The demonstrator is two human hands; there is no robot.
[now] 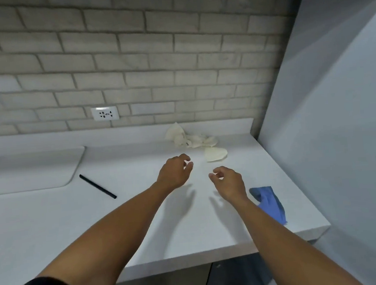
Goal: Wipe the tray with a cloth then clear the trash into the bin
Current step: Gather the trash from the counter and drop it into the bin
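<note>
Cream crumpled paper trash (190,137): light, soft; gather by its folds. My left hand (175,173), right hand (228,183): loosely curled, empty.

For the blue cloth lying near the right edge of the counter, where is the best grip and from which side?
Pinch the bunched, raised far end of the blue cloth from above with the right hand, which hovers just left of it. The cloth lies crumpled and flat on the counter, so folds probably offer the easiest hold.
</note>
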